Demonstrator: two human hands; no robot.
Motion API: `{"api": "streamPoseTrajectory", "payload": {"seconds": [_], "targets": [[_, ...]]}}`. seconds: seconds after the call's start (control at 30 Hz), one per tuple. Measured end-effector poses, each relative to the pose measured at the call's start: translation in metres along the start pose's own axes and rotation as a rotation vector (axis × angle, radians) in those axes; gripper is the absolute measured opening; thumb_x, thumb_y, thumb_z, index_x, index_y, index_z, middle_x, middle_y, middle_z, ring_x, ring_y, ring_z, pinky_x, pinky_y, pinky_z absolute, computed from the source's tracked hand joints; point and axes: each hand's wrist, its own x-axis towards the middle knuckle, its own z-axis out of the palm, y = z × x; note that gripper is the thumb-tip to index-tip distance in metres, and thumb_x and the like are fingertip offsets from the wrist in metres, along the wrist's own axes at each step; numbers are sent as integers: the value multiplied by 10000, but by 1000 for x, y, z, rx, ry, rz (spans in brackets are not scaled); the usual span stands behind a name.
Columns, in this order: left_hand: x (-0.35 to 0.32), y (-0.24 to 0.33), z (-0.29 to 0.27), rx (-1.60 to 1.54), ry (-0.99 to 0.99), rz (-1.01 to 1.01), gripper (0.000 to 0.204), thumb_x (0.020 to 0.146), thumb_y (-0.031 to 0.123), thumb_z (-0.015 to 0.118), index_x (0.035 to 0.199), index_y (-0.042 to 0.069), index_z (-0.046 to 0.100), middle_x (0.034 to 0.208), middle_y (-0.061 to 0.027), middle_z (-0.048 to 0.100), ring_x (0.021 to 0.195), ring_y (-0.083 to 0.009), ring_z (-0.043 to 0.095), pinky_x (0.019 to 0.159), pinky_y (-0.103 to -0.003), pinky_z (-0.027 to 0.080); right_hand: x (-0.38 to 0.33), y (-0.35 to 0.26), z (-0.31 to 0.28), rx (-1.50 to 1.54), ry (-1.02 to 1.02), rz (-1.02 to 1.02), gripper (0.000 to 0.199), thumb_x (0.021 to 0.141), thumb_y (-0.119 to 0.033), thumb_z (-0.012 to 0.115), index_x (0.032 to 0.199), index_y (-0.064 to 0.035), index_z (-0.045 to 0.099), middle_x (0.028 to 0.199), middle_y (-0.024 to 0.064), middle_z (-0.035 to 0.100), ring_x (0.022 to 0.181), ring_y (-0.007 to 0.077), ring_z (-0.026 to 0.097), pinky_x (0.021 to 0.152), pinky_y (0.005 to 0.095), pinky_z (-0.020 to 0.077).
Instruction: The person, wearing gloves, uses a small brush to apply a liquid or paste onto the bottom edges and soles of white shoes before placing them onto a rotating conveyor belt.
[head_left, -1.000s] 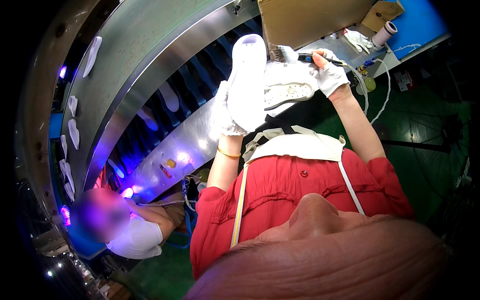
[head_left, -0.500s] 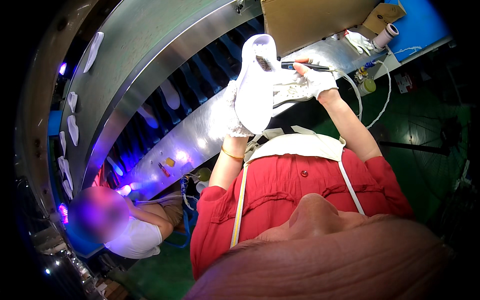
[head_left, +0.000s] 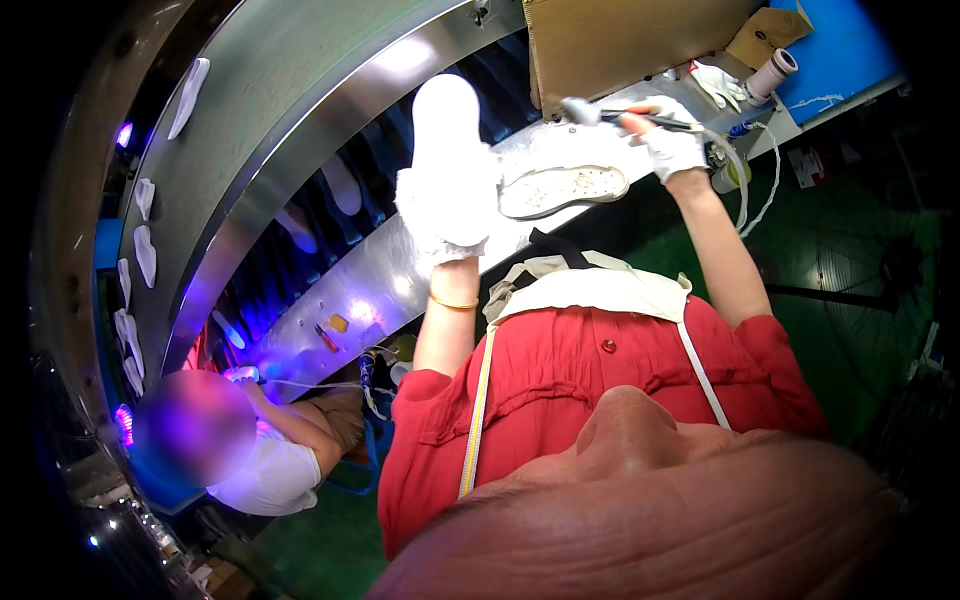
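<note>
My left hand (head_left: 415, 212), in a white glove, is closed round a white shoe upper (head_left: 447, 140). The upper stands toe and heel up-and-down over the bench, its pale underside facing up; glare washes out its detail. Out to the right, my right hand (head_left: 670, 140) in a white glove with bare fingertips grips a brush (head_left: 598, 113). The brush has a dark handle, and a clear hose (head_left: 740, 180) runs off its rear end. Between my hands a cream shoe sole (head_left: 565, 190) lies on the metal bench, its dotted inner side up. Neither hand touches it.
A curved metal machine edge (head_left: 290, 130) rises at the left, with white shoe pieces (head_left: 146, 258) beyond it. Behind the bench stands a cardboard box (head_left: 640, 45). A loose white glove (head_left: 717, 83) and a spool (head_left: 772, 75) lie far right. A co-worker (head_left: 270, 470) sits at lower left.
My left hand has moved left with the shoe upper and turned it over, so its opening no longer shows. My right hand has drawn the brush up and right, away from the upper, uncovering the sole.
</note>
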Motion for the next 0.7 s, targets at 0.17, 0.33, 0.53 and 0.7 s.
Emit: {"api": "streamPoseTrajectory", "payload": {"seconds": [0.17, 0.33, 0.53, 0.7], "targets": [[-7, 11, 19, -10, 73, 28, 616, 844, 441, 424, 1291, 19, 392, 1197, -204, 506, 1035, -356, 521, 888, -458, 436, -3, -4, -8, 454, -19, 80, 204, 828, -67, 607, 1020, -26, 551, 936, 95, 609, 771, 157, 607, 724, 262, 481], [-19, -3, 29, 109, 129, 22, 618, 850, 455, 409, 1305, 38, 392, 1255, -159, 488, 1092, -305, 518, 935, -412, 411, -11, -5, 18, 547, -185, 92, 239, 814, -91, 635, 1023, -31, 536, 944, 97, 604, 809, 170, 598, 765, 276, 479], [-23, -17, 51, -13, -2, -104, 545, 865, 409, 440, 1262, 36, 423, 1216, -134, 513, 1079, -266, 518, 954, -390, 402, -22, -7, 41, 509, -219, 105, 217, 775, -3, 650, 974, -42, 572, 997, 97, 606, 831, 151, 602, 770, 248, 471], [-19, -21, 45, -180, -89, -151, 612, 857, 455, 433, 1312, 53, 359, 1238, -153, 489, 1114, -302, 499, 960, -427, 398, -24, -16, 53, 168, -200, 220, 190, 776, -42, 668, 949, -18, 593, 958, 92, 622, 825, 125, 593, 757, 238, 479]]}}
